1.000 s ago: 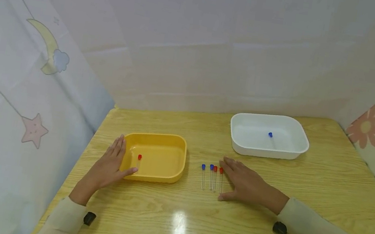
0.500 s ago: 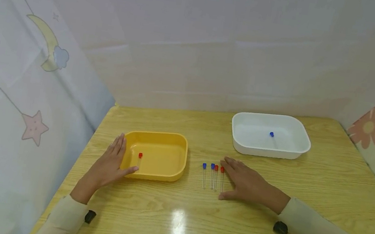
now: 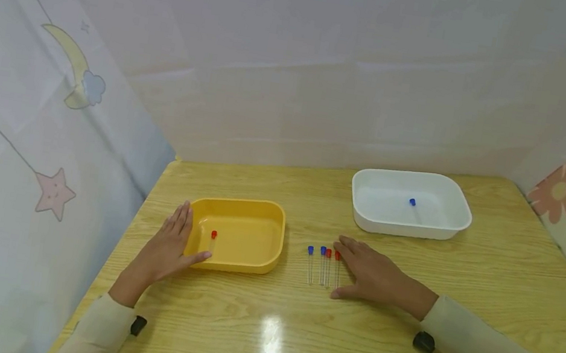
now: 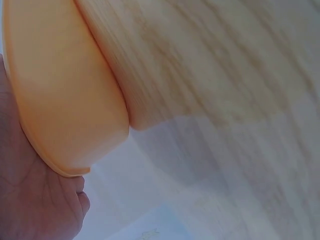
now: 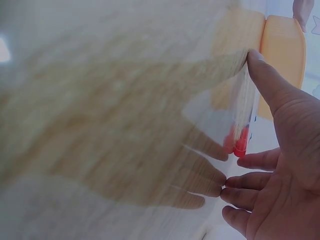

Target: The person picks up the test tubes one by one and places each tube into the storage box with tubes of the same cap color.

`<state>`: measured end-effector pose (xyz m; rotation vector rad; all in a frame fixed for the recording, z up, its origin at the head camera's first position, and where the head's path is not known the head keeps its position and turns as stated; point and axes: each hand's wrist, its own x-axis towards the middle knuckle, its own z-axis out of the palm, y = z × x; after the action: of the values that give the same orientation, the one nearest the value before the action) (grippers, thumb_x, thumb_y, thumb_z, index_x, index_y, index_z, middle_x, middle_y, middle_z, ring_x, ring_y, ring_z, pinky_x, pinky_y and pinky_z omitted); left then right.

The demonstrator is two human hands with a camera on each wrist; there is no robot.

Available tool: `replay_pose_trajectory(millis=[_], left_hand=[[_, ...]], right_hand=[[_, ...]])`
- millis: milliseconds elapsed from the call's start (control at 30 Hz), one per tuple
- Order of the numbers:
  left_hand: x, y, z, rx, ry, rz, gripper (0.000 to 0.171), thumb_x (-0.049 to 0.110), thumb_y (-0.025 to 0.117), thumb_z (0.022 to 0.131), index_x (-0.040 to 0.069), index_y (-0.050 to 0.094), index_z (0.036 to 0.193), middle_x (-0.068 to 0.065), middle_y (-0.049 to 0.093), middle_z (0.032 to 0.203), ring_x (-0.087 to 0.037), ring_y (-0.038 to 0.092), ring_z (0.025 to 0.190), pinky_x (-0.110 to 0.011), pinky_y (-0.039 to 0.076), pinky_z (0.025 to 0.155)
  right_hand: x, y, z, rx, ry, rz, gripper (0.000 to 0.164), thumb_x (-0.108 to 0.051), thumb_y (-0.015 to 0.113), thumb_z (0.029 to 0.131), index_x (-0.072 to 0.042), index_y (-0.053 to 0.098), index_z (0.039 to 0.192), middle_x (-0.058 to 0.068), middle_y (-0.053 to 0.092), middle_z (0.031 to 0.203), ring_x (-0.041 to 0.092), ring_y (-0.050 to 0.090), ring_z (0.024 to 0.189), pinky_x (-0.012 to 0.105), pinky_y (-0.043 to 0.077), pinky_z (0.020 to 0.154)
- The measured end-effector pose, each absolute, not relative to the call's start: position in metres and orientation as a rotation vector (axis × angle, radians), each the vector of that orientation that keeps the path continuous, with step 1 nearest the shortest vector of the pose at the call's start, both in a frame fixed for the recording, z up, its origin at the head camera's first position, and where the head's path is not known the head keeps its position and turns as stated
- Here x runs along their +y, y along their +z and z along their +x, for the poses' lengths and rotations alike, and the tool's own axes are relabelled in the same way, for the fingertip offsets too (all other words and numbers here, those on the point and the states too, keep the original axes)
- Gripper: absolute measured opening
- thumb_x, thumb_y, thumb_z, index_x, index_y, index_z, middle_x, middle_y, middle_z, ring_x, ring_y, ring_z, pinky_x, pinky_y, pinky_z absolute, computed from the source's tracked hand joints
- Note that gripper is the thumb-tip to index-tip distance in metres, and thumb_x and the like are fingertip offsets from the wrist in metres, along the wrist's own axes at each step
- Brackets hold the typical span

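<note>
My left hand (image 3: pixel 170 248) lies against the left side of a yellow tray (image 3: pixel 277 243), fingers straight along its rim and thumb over the front edge. Inside that tray is a thin clear tube with a red cap (image 3: pixel 214 234). On the table to its right lie two blue-capped tubes (image 3: pixel 310 266) and two red-capped tubes (image 3: pixel 338 273), side by side. My right hand (image 3: pixel 372 275) rests beside the rightmost red-capped tube, fingers extended and thumb tip on the table. In the right wrist view, the index fingertip is right by a red cap (image 5: pixel 240 145).
A white tray (image 3: pixel 407 230) stands at the back right, holding a blue-capped tube (image 3: pixel 413 202). The wooden table (image 3: pixel 217 325) meets a pale hanging sheet (image 3: pixel 276 78) at the back and patterned cloth at both sides.
</note>
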<state>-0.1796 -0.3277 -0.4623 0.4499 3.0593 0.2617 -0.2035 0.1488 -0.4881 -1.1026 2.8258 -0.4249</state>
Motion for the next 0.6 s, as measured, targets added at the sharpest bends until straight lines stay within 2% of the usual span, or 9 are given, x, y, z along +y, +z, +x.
replay_pose_trajectory(millis=[233,600], left_hand=[[-0.3278,-0.4635,-0.1807,3.073,0.227,0.451,0.115,0.072,0.051,0.094,-0.006,-0.003,0.159,-0.021,-0.011,0.168,-0.035,-0.007,0.155,-0.056,0.008,0.123],[-0.3264,-0.4615,-0.1787,3.072,0.24,0.454,0.114,0.07,0.052,0.094,-0.007,-0.002,0.159,-0.022,-0.011,0.167,-0.037,-0.006,0.155,-0.058,0.008,0.122]], right_hand=[[0.1486,-0.4866,-0.2033,2.817,-0.414,-1.09,0.105,-0.07,0.07,0.082,0.003,0.04,0.151,0.027,0.034,0.158,0.048,0.04,0.14,0.059,0.038,0.11],[0.1492,-0.4868,-0.2022,2.81,-0.425,-1.089,0.104,-0.068,0.07,0.083,0.004,0.041,0.151,0.028,0.033,0.158,0.051,0.04,0.138,0.061,0.04,0.108]])
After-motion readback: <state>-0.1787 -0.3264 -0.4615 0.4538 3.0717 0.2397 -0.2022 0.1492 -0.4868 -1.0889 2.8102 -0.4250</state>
